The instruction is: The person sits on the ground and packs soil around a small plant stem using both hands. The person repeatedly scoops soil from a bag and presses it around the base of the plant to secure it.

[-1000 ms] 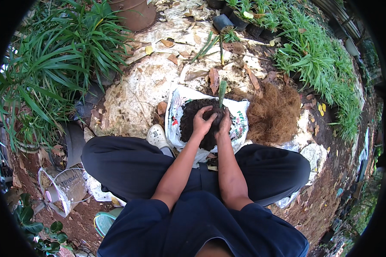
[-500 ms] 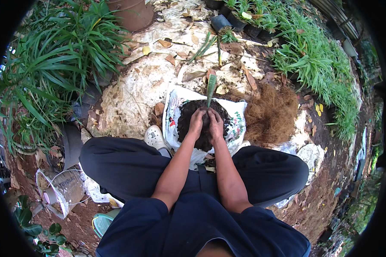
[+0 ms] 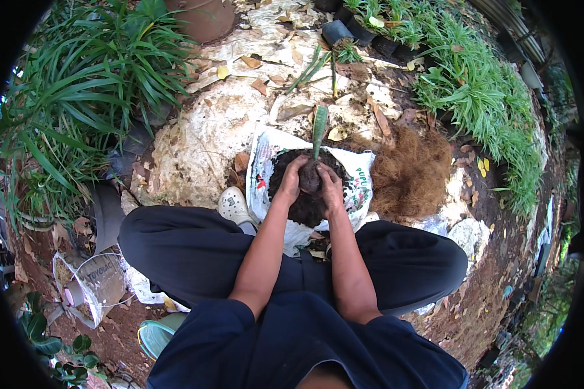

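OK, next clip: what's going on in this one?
A person squatting outdoors has both hands around a small dark pot holding a young plant with one upright green leaf. The left hand and right hand cup the pot from either side, right over an open white sack of dark soil. A heap of brown coconut fibre lies to the right of the sack, and leafy green plants grow on the left.

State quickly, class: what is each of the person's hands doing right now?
Left hand: closed around the small dark pot with a green shoot, over the soil sack.
Right hand: closed on the same pot.
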Tool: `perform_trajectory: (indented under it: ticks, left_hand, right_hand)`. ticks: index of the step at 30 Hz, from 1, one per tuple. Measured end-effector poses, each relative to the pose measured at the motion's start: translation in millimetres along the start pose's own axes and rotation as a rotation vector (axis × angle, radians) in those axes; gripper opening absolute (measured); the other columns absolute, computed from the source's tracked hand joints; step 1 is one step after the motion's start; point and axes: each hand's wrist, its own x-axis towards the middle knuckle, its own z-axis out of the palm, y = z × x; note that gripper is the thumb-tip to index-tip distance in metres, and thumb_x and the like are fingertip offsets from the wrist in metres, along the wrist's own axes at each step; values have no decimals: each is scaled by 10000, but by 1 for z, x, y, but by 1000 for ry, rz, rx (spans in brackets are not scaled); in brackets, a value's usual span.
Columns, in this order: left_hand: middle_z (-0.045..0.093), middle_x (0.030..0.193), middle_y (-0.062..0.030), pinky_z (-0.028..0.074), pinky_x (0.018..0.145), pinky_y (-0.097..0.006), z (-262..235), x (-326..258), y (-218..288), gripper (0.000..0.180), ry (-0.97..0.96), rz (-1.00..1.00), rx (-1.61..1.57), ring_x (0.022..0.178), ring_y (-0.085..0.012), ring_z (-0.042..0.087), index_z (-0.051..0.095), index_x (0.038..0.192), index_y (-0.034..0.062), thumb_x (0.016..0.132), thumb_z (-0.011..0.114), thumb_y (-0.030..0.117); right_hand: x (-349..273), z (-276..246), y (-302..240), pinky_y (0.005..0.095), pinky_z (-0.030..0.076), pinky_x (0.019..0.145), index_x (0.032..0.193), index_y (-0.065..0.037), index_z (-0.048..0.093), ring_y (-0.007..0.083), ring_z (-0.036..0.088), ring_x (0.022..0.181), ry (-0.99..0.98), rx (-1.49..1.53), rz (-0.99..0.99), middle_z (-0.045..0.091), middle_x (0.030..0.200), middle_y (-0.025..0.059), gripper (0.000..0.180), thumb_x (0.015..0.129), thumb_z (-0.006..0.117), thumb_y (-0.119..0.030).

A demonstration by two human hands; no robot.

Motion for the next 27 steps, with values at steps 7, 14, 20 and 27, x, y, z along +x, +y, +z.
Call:
perform_trajectory:
  ticks: [7,14,20,27]
  left_hand:
    - [671,1113,-87,496,899,-327,6,-4,8,398,-53,-27,65,977,-182,632,631,1177,11,901,474,251]
    - [657,1170,-112,463,949,-322,12,-12,3,390,-22,94,185,1016,-188,610,624,1163,-27,845,474,141]
    - [671,1105,-100,490,906,-327,16,-9,6,491,-104,-67,-90,959,-189,635,629,1173,1,973,393,383]
    - [683,993,-113,497,869,-320,26,-11,5,645,-14,41,196,903,-176,641,632,1115,-29,999,370,549]
  right_hand:
    - [-16,6,-4,353,563,820,1306,-21,530,171,607,1054,-132,71,50,584,1202,82,469,892,686,-176]
    - [-18,7,1,263,494,851,1273,26,536,158,602,1017,-92,-157,-147,625,1123,103,473,857,715,-111]
    - [-25,9,-11,310,521,834,1214,11,551,149,628,958,29,-123,-16,631,1113,91,396,902,683,-196]
    - [-26,6,-12,299,519,789,1152,5,590,134,627,890,-20,16,57,639,1038,70,344,946,636,-266]
